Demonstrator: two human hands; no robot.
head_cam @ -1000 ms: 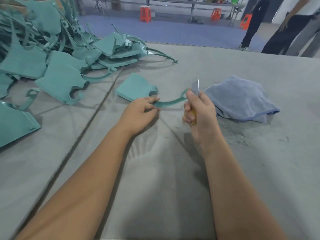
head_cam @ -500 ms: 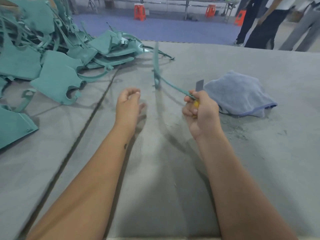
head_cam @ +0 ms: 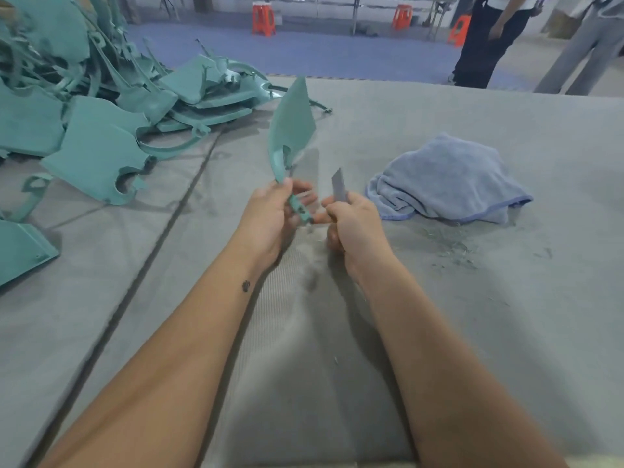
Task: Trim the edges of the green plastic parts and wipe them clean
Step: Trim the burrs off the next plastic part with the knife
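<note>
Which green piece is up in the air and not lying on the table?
The green part that the left hand grips by its thin stem. It stands upright above the table, while the others lie in the pile at the left.

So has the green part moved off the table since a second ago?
Yes. The green part is now lifted upright in the left hand, left of the towel.

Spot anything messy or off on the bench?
Only trimming debris: fine shavings scattered on the grey table just in front of the crumpled blue towel. The untrimmed green parts lie in a tangled heap at far left.
</note>
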